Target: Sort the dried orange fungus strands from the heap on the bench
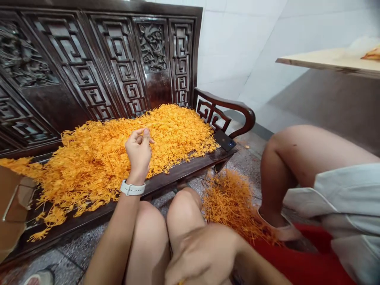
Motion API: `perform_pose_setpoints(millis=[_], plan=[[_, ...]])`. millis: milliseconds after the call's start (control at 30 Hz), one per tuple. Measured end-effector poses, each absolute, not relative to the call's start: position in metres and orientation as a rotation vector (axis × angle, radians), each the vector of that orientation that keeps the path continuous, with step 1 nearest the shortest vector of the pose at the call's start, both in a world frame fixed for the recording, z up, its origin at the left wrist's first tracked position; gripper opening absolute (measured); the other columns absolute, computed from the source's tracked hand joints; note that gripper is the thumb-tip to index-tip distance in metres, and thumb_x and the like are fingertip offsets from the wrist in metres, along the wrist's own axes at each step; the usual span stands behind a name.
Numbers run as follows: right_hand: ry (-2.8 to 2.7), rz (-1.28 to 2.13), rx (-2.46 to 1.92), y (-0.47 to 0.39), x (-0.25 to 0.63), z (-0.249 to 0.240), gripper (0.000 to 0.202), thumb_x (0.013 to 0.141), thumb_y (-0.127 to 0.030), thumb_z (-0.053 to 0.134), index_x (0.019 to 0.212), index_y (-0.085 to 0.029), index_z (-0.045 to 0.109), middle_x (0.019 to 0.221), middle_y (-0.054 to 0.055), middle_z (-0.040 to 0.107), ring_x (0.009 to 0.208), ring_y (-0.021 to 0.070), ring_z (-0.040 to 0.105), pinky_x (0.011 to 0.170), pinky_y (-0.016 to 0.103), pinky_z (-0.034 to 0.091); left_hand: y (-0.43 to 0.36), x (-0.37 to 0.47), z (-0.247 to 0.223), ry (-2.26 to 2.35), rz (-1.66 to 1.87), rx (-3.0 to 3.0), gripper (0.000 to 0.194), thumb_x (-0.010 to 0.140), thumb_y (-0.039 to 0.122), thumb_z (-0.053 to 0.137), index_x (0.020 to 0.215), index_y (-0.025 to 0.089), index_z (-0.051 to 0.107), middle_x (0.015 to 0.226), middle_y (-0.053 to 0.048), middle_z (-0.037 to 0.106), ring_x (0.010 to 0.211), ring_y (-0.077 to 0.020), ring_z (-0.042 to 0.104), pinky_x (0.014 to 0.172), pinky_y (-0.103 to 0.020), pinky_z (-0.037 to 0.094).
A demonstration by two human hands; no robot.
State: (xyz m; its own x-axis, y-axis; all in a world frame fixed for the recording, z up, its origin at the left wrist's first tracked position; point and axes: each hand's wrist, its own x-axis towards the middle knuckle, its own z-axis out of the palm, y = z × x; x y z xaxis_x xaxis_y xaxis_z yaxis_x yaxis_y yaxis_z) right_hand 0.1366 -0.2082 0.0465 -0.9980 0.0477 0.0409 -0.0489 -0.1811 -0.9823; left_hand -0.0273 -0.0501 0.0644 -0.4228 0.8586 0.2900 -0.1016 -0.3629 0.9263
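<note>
My left hand (139,152), with a pale watch (132,188) on its wrist, hovers over a large heap of orange, branching plastic-looking pieces (89,162) on a dark wooden bench. Its thumb and fingers are pinched together. Against the orange behind them, I cannot make out what they hold. Low in the view, over my knees, my right hand (208,253) is curled and slightly blurred. A small orange piece (181,282) shows at its fingertips, mostly hidden by the hand.
A carved bench back (114,59) rises behind the heap. A dark phone (225,140) lies by the armrest (234,103). More orange strands (228,198) are piled on the floor. A cardboard box (12,198) stands left. Another person's leg (285,170) and a tabletop (323,59) are right.
</note>
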Motion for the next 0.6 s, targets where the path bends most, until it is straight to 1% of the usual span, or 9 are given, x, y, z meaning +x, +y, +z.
perform_pose_setpoints(millis=[33,100,133,200,300,367,433,500,600], plan=[[-1.779,2.529,0.036,-0.192,0.143,0.059,0.018,0.076,-0.024,0.086,0.076,-0.020,0.068,0.071,0.000,0.067,0.060,0.0121,0.063,0.062,0.018,0.051,-0.052,-0.028,0.059,1.161,1.814,1.037,0.025,0.091,0.042,0.074,0.092,0.018,0.067,0.061,0.003,0.061,0.043,-0.0071,0.045,0.043,-0.019,0.034],[-1.113,2.756,0.045,-0.154,0.151,0.087,0.024,0.086,-0.036,0.079,0.075,-0.017,0.072,0.071,0.001,0.071,0.055,0.0126,0.062,0.059,0.020,0.055,-0.056,-0.028,0.049,1.133,1.737,0.972,0.029,0.089,0.045,0.076,0.089,0.018,0.065,0.061,0.004,0.059,0.044,-0.0063,0.045,0.043,-0.018,0.034],[-0.790,2.724,0.018,-0.135,0.152,0.100,0.031,0.092,-0.042,0.071,0.077,-0.015,0.074,0.073,0.002,0.073,0.056,0.0129,0.063,0.060,0.022,0.057,-0.057,-0.028,0.045,1.127,1.710,0.953,0.031,0.087,0.046,0.077,0.088,0.018,0.065,0.061,0.005,0.058,0.045,-0.0059,0.044,0.044,-0.018,0.033],[-0.453,2.424,-0.118,-0.105,0.148,0.122,0.038,0.101,-0.045,0.058,0.087,-0.013,0.075,0.079,0.003,0.076,0.060,0.0123,0.063,0.059,0.022,0.058,-0.057,-0.027,0.037,1.130,1.664,0.930,0.036,0.084,0.049,0.080,0.087,0.017,0.065,0.061,0.005,0.057,0.045,-0.0054,0.043,0.043,-0.017,0.032],[-0.512,1.988,-0.377,-0.090,0.133,0.130,0.032,0.104,-0.037,0.051,0.101,-0.013,0.072,0.079,0.004,0.071,0.057,0.0100,0.054,0.049,0.019,0.049,-0.056,-0.024,0.033,1.110,1.618,0.910,0.041,0.080,0.053,0.083,0.086,0.016,0.066,0.063,0.004,0.059,0.046,-0.0054,0.045,0.044,-0.017,0.034],[-0.667,1.901,-0.486,-0.098,0.126,0.121,0.024,0.100,-0.031,0.055,0.100,-0.013,0.071,0.075,0.001,0.063,0.051,0.0077,0.045,0.045,0.018,0.040,-0.057,-0.023,0.037,1.055,1.588,0.863,0.040,0.082,0.051,0.082,0.090,0.015,0.066,0.068,0.002,0.064,0.047,-0.0063,0.050,0.046,-0.018,0.039],[-0.826,1.823,-0.555,-0.113,0.126,0.106,0.017,0.095,-0.029,0.063,0.093,-0.014,0.071,0.070,-0.002,0.056,0.050,0.0063,0.038,0.044,0.019,0.033,-0.059,-0.025,0.047,0.968,1.553,0.787,0.033,0.091,0.047,0.074,0.099,0.016,0.067,0.076,-0.002,0.071,0.051,-0.0087,0.059,0.051,-0.019,0.047],[-0.923,1.634,-0.657,-0.124,0.134,0.093,0.016,0.091,-0.031,0.068,0.088,-0.016,0.070,0.066,-0.003,0.053,0.049,0.0063,0.037,0.045,0.020,0.028,-0.060,-0.027,0.061,0.844,1.521,0.735,0.027,0.100,0.041,0.063,0.110,0.016,0.067,0.087,-0.007,0.077,0.060,-0.0116,0.068,0.059,-0.022,0.055],[-1.069,1.235,-0.856,-0.129,0.153,0.081,0.018,0.092,-0.035,0.069,0.088,-0.018,0.070,0.066,-0.003,0.054,0.051,0.0078,0.041,0.047,0.022,0.027,-0.059,-0.027,0.086,0.650,1.464,0.730,0.027,0.105,0.033,0.052,0.119,0.016,0.068,0.107,-0.012,0.080,0.078,-0.0152,0.076,0.071,-0.026,0.061]])
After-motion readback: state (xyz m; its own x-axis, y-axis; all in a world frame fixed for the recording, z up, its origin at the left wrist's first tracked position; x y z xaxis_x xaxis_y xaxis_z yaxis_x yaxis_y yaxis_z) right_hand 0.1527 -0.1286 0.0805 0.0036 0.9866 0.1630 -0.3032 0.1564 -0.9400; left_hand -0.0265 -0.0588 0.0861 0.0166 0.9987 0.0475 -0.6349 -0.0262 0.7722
